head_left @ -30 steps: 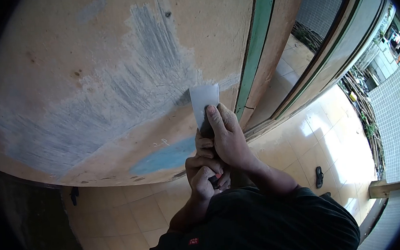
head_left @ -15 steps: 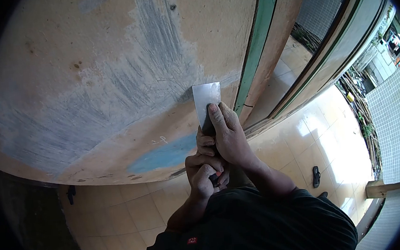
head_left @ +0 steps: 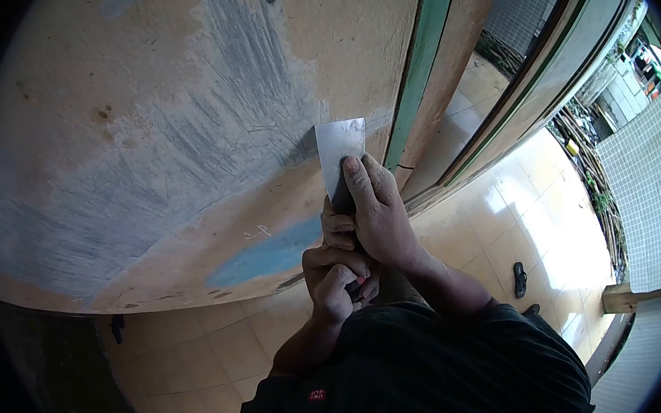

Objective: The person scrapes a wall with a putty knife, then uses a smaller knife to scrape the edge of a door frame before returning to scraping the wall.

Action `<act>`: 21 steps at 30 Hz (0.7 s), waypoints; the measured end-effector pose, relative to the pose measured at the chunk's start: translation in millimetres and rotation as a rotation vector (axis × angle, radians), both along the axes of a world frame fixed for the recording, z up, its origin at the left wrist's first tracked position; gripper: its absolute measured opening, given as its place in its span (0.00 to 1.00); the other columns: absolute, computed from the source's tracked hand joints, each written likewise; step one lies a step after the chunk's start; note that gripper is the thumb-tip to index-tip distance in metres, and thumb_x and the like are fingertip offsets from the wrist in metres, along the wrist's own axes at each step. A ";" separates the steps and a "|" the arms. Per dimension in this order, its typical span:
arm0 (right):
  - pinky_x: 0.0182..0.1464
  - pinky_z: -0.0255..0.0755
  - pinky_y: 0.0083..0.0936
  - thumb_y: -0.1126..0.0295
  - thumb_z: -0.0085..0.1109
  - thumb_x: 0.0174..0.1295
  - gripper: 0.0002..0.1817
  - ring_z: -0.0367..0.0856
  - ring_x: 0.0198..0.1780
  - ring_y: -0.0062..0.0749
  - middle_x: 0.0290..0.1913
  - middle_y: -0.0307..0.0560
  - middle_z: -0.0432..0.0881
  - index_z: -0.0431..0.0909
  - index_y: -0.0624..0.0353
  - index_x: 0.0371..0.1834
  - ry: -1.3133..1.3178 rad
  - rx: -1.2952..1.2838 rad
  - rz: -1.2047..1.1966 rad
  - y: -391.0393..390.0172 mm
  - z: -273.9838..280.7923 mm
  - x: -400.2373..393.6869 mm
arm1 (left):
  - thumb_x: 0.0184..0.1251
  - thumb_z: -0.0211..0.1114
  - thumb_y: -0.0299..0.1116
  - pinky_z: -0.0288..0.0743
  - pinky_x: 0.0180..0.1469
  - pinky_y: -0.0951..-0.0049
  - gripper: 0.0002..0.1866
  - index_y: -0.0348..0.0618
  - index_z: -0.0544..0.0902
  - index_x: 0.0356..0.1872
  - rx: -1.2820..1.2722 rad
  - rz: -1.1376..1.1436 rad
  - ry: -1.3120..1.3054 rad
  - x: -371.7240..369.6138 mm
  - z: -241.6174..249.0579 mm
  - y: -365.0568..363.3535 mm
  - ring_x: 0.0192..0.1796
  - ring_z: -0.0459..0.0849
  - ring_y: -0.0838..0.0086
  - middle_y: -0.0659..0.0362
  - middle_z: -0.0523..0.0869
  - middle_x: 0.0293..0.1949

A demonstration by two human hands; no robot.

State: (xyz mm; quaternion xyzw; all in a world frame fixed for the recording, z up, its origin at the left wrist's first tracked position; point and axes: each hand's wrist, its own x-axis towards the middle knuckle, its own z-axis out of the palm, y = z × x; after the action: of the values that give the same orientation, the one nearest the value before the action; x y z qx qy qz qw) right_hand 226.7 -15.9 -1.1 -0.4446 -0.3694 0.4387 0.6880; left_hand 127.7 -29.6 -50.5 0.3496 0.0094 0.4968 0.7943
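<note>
Here, both hands are clenched around one scraper [head_left: 333, 146], which stands upright in front of the wall [head_left: 349, 42], its broad edge uppermost. The right hand [head_left: 382, 216] grasps the upper part of the handle, its thumb laid along the lower part of the blade. Pale dust coats its fingers. Just below, the left hand [head_left: 334, 290] is wrapped around the lower end, where a bit of red shows between the fingers. Whether the blade touches the wall I cannot tell; a shadow lies just beside it on the left.

A scratched grey patch [head_left: 186, 152] spreads over the wall to the left of the blade, with a blue patch [head_left: 268, 252] lower down, near the hands. Right of the blade runs a green strip [head_left: 426, 63]. A sandal [head_left: 520, 279] lies on the tiled floor [head_left: 471, 265], well apart from the hands.
</note>
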 end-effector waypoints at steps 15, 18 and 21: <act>0.13 0.53 0.17 0.58 0.36 0.75 0.15 0.57 0.13 0.18 0.16 0.39 0.61 0.60 0.57 0.34 0.027 0.005 -0.063 -0.9 -11.7 3.7 | 0.51 0.46 0.20 0.62 0.11 0.80 0.10 0.25 0.74 0.19 -0.014 -0.050 0.077 1.8 0.2 -1.0 0.10 0.69 0.75 0.53 0.72 0.15; 0.13 0.53 0.17 0.59 0.35 0.75 0.15 0.57 0.13 0.18 0.15 0.39 0.60 0.59 0.56 0.33 0.175 0.009 -0.025 -1.8 8.7 3.8 | 0.51 0.46 0.20 0.62 0.12 0.79 0.10 0.26 0.74 0.18 -0.003 -0.088 0.126 0.1 5.9 8.4 0.10 0.69 0.75 0.53 0.71 0.14; 0.13 0.53 0.17 0.59 0.36 0.75 0.14 0.57 0.13 0.18 0.16 0.39 0.60 0.58 0.56 0.33 0.130 0.021 -0.043 0.7 -1.2 4.9 | 0.51 0.46 0.21 0.61 0.12 0.79 0.10 0.26 0.75 0.18 0.013 -0.092 0.140 -1.8 5.0 10.4 0.11 0.69 0.75 0.53 0.72 0.14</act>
State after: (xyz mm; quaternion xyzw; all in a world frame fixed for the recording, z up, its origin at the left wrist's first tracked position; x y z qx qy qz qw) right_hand 231.6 -15.2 -2.3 -0.4159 -0.3191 0.4479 0.7243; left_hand 125.9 -19.2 -45.4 0.3886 0.0454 0.4343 0.8114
